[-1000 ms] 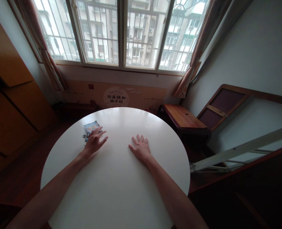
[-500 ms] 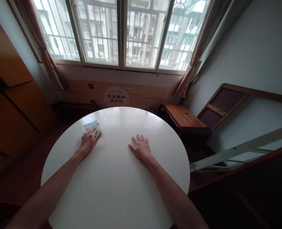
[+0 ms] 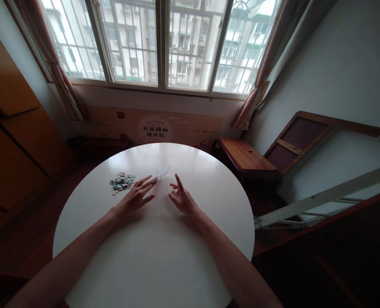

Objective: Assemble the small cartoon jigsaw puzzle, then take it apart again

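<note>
A loose heap of jigsaw puzzle pieces (image 3: 122, 183) lies on the left of the white round table (image 3: 151, 252). Just right of the heap, my left hand (image 3: 136, 199) is open, its fingers spread and reaching toward a blurred bluish printed sheet (image 3: 162, 174). Its fingertips meet the sheet's left edge; whether they press on it I cannot tell. My right hand (image 3: 184, 200) is also open, index finger stretched forward and the others loosely bent apart. It holds nothing and is a little to the right of the sheet.
Beyond the table, a long printed cardboard panel (image 3: 183, 124) stands under the barred window (image 3: 132, 47). A low wooden bench (image 3: 246, 154) is at the back right. Wooden cabinets (image 3: 13, 158) line the left, and a pale metal frame (image 3: 292, 211) leans at the right.
The printed sheet has moved right, from over the puzzle pieces to between my hands, uncovering the heap. My left hand moved right with it; my right hand's fingers changed from flat to partly bent.
</note>
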A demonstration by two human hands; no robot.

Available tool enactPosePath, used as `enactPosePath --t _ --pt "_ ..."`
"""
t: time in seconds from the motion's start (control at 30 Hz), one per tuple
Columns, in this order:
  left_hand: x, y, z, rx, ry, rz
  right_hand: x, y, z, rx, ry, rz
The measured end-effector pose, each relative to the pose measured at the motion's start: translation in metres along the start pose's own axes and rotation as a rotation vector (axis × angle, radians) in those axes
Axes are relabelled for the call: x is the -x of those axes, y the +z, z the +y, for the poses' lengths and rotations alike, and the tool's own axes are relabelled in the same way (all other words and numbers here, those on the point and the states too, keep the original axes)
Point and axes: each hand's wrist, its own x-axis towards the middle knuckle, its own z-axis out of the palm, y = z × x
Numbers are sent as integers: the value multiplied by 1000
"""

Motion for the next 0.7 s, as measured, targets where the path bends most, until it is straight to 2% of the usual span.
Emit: enactPosePath --t 0.13,0.23,0.4,0.5,0.6,0.7 --pt "1 1 4 66 94 -115 -1 2 2 -13 -45 -63" --pt "1 -3 9 129 131 -154 -2 3 4 20 -41 -55" --pt "2 -4 12 182 117 -151 -4 5 6 83 1 20" --pt "2 1 1 174 78 -83 -6 5 14 72 103 154" --pt "3 5 -21 58 -60 66 -10 5 28 -40 178 355" --pt "8 7 -47 -126 -420 262 -13 2 39 -133 266 474"
